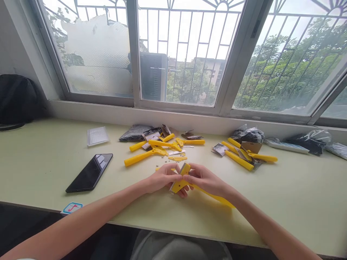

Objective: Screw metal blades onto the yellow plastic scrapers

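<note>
Between both hands is a yellow scraper [180,185], its wide head facing up and left and its long handle running down to the right under my right wrist. My left hand [166,177] pinches the head, thumb on its face and fingers behind. My right hand [204,177] grips the head's other side near the neck. A metal blade edge shows along the head's left side. Just beyond the hands lie a loose yellow head plate [177,158], small screws and a blade strip [176,152]. Several yellow scraper handles [139,158] lie behind them.
A phone [90,173] and a clear flat case [97,136] lie on the left. More yellow scrapers [240,161] with cardboard tags are at right. Black plastic bags [248,135] line the windowsill, and a dark bag [20,99] stands far left.
</note>
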The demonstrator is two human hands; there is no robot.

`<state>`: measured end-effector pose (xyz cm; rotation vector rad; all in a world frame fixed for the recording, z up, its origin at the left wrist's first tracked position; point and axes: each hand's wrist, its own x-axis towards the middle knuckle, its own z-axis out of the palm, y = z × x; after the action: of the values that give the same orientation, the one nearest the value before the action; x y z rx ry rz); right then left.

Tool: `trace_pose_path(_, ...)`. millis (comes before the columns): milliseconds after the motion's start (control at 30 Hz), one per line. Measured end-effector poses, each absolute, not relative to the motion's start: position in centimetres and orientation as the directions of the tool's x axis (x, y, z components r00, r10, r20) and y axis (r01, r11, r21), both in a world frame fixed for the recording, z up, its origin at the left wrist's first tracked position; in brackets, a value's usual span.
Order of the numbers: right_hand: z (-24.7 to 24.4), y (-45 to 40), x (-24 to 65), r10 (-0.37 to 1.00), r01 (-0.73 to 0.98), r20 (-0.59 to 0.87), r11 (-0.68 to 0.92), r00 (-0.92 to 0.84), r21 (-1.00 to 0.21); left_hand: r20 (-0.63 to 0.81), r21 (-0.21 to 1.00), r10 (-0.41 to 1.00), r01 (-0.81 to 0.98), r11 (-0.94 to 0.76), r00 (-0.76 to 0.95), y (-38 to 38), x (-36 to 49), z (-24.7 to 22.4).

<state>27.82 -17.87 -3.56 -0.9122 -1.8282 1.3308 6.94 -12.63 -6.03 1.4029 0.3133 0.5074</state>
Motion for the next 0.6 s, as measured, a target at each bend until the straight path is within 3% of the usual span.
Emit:
trace_pose_path(233, -3.6, -18.1, 27.9, 0.858, 0.166, 0.104, 0.214, -0.503, -0.963, 0.091, 0.99, 0.483, -0.13, 0.049, 0.871, -12.6, 7.0, -5.7)
trace_pose_path(367, -3.3, -17.7, 28.6, 0.902, 0.365, 0.163, 0.32, -0.399, -0.874, 0.066, 0.991, 0.495, -0.115, 0.068, 0.866, -12.6, 6.9, -5.8)
trace_pose_path(500, -2.7, -16.4, 30.7, 0.909, 0.489, 0.406, 0.396, -0.093, -0.777, 0.052, 0.985, 0.498, -0.126, 0.116, 0.866, -12.6, 6.9, -6.0)
trace_pose_path(600, -2.5, -15.4, 32.5, 0.789, 0.476, 0.576, 0.43, 0.215, -0.767, 0.039, 0.984, 0.504, -0.12, 0.129, 0.863, -12.6, 6.9, -6.1)
